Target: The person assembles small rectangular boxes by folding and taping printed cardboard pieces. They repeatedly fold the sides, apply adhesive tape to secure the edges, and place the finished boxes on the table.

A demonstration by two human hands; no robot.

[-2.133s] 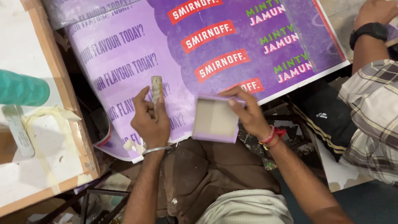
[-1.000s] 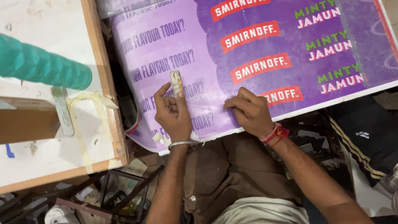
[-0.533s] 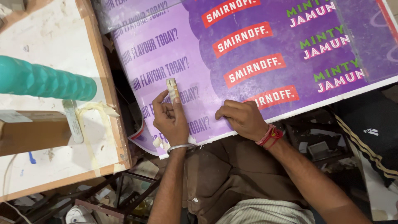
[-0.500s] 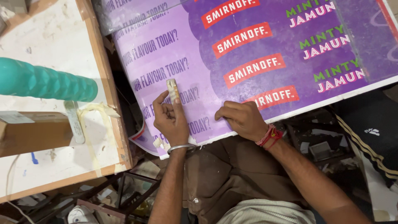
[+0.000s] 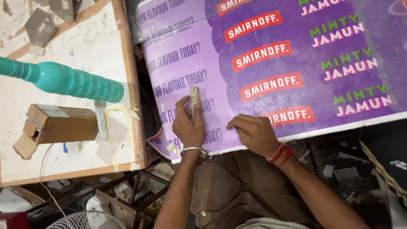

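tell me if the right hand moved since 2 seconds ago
Yes. The right hand then held a pale card above the purple printed sheet; now it presses flat on the sheet's near edge, empty, beside the left hand.

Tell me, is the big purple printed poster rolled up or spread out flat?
Spread flat: the big purple printed poster lies open, with the left hand and right hand pressing on its near edge.

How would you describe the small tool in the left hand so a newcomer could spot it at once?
Start at the big purple printed sheet across the top of the view. At its lower left edge the left hand pinches a narrow, pale beige strip-like tool against the sheet. It is the only thing sticking up from a fist; the right hand holds nothing.
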